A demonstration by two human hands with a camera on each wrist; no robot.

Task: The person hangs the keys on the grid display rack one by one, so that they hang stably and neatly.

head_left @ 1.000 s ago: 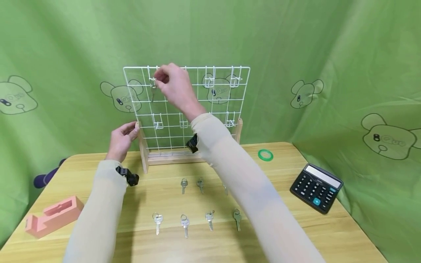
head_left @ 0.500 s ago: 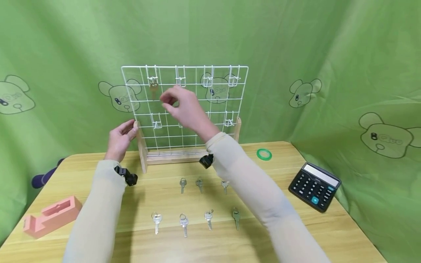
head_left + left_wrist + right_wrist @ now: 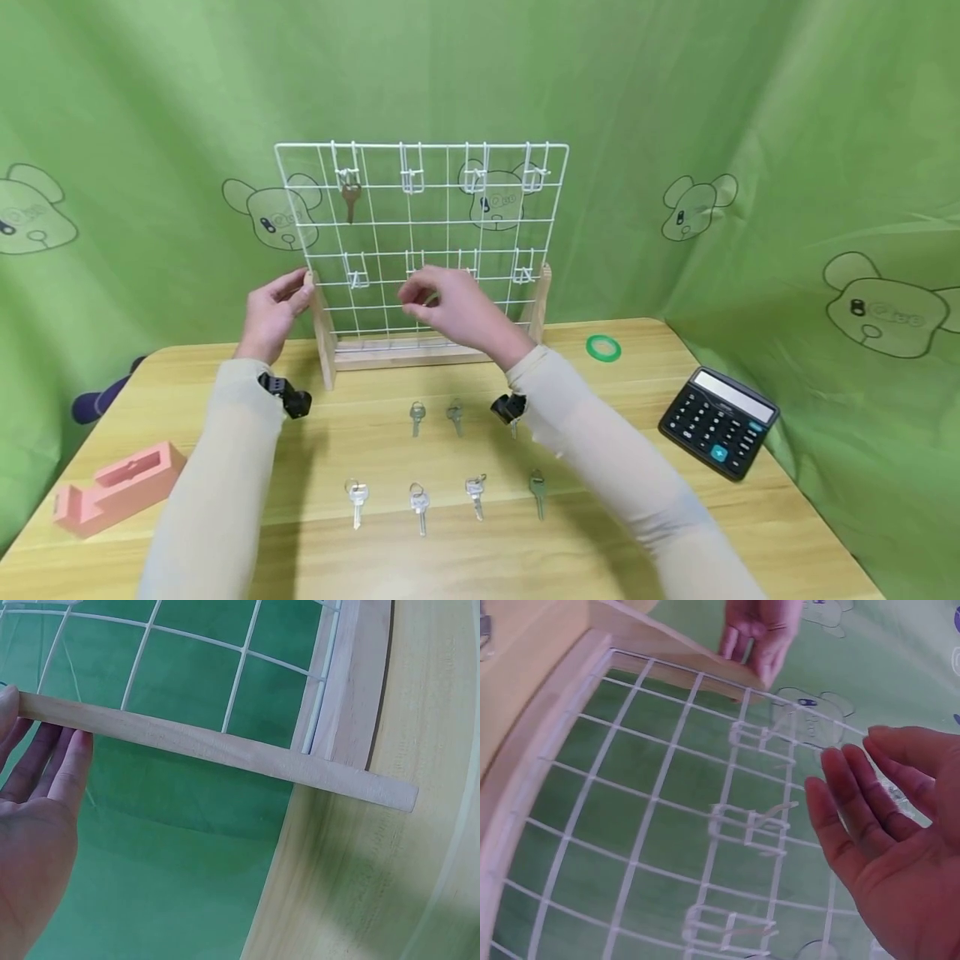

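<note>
Brown key (image 3: pixel 349 201) hangs on the rack (image 3: pixel 420 250), well above the empty right hand (image 3: pixel 450 308).

My head camera looks forward and down over the counter (image 3: pixel 675 500) at the wire rack (image 3: pixel 420 250). Both wrist cameras sit close, facing that rack (image 3: pixel 247 660) (image 3: pixel 667 825), which all three views share.

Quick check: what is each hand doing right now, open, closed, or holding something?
Left hand: open, straight fingers resting against the wire rack's wooden post.
Right hand: open, holding nothing, in front of the wire rack.
</note>
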